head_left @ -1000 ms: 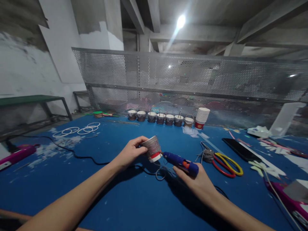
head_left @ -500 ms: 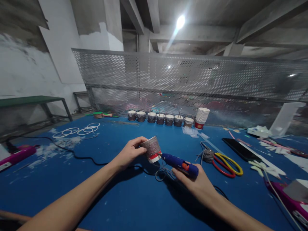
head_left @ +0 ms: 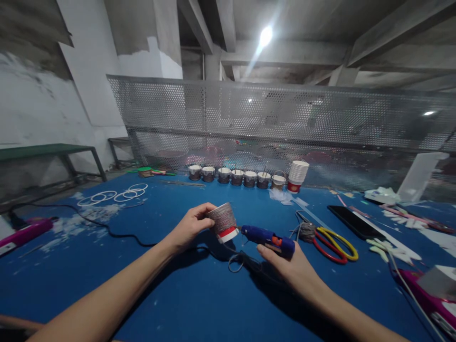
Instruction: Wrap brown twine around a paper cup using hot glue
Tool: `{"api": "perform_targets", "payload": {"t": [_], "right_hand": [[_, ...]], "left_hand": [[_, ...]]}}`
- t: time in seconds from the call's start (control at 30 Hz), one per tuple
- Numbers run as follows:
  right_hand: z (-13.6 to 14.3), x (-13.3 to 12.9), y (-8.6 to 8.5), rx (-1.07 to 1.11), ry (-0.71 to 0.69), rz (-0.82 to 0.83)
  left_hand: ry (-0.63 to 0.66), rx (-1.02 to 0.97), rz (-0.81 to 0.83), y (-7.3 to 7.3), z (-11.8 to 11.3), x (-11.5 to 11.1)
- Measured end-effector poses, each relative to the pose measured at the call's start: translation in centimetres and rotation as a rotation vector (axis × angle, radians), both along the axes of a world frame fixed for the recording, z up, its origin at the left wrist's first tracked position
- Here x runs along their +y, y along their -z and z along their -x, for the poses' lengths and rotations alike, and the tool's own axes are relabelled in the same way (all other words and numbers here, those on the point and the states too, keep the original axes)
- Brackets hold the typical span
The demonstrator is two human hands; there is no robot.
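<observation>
My left hand (head_left: 197, 222) is closed around a paper cup (head_left: 223, 222), tilted above the table. Grey cord is wound round most of the cup's wall; a red band and white rim stay bare at its lower end. In my right hand (head_left: 290, 266) is a blue hot glue gun (head_left: 269, 240), its nozzle pointing left, close beside the red band. Loose grey cord (head_left: 237, 261) hangs from the cup and lies in loops on the table below.
On the blue table (head_left: 192, 294), several dark wrapped cups (head_left: 237, 177) line the back beside a stack of paper cups (head_left: 298, 175). Scissors (head_left: 335, 244), a cord ball (head_left: 307, 232) and a phone (head_left: 354, 222) lie to the right. A black cable (head_left: 124, 235) crosses the left; white rings (head_left: 130, 192) lie beyond.
The cup has turned slightly in my left hand, showing more of its red band and white end. The glue gun's nozzle has drawn a little away from it.
</observation>
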State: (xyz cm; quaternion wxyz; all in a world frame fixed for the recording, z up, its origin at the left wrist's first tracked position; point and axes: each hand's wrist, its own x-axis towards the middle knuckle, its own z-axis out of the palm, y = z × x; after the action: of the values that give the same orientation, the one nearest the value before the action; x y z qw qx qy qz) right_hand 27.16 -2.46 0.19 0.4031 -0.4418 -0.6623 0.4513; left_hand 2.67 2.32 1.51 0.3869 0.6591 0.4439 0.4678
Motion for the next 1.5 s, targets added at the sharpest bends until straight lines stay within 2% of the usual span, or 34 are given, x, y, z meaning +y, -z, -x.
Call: {"api": "perform_targets", "payload": {"t": [0.2,0.33,0.43,0.5,0.67,0.73,0.8,0.87,0.97,1.03,1.13,1.17,1.3,1.4,1.43,1.5], "right_hand": [[-0.3,0.6,0.3,0.006,0.034,-0.003],[-1.2,2.2,0.6,0.009,0.104,-0.060],[-1.8,3.9,0.7,-0.040,0.174,-0.109],[-2.0,4.9,0.9,-0.122,0.216,-0.130],[-1.5,6.9,1.8,-0.561,0.279,-0.122],[-1.6,7.3,2.1,-0.645,0.291,-0.103],[-2.0,7.4,2.1,-0.618,0.295,-0.115],[-2.7,7.2,1.6,-0.502,0.359,-0.189],[-3.1,5.6,0.4,-0.211,0.513,-0.448],[-2.5,4.1,-0.2,-0.080,0.459,-0.584],[-0.2,1.9,0.2,-0.084,0.149,-0.491],[0.6,1.5,0.7,-0.087,0.109,-0.455],[2.9,1.2,2.6,0.114,0.062,-0.207],[3.1,1.4,2.9,0.180,-0.011,0.038],[3.0,1.3,2.7,0.150,-0.014,0.070],[2.6,1.1,2.3,0.053,0.017,0.016]], "left_hand": [[0.015,-0.084,0.038,0.2,0.0,0.1],[0.038,-0.163,0.085,0.3,-0.1,0.1],[0.016,-0.121,0.132,0.1,-0.4,0.1],[-0.012,-0.070,0.165,-0.1,-0.7,0.0],[-0.036,0.021,0.196,-0.4,-1.3,-0.5],[-0.039,0.051,0.203,-0.6,-1.4,-0.7],[-0.048,0.074,0.210,-0.7,-1.5,-0.9],[-0.058,0.090,0.205,-0.9,-1.5,-1.1],[-0.072,0.107,0.185,-1.0,-1.6,-1.3],[-0.088,0.107,0.175,-1.1,-1.9,-1.6],[-0.102,0.079,0.171,-1.2,-2.7,-2.3],[-0.103,0.057,0.163,-1.2,-3.0,-2.6],[-0.114,0.028,0.084,-0.9,-4.0,-3.6],[-0.125,0.077,0.010,-0.7,-4.3,-4.1],[-0.131,0.099,-0.011,-0.7,-4.4,-4.2],[-0.144,0.139,-0.043,-0.6,-4.5,-4.4]]}}
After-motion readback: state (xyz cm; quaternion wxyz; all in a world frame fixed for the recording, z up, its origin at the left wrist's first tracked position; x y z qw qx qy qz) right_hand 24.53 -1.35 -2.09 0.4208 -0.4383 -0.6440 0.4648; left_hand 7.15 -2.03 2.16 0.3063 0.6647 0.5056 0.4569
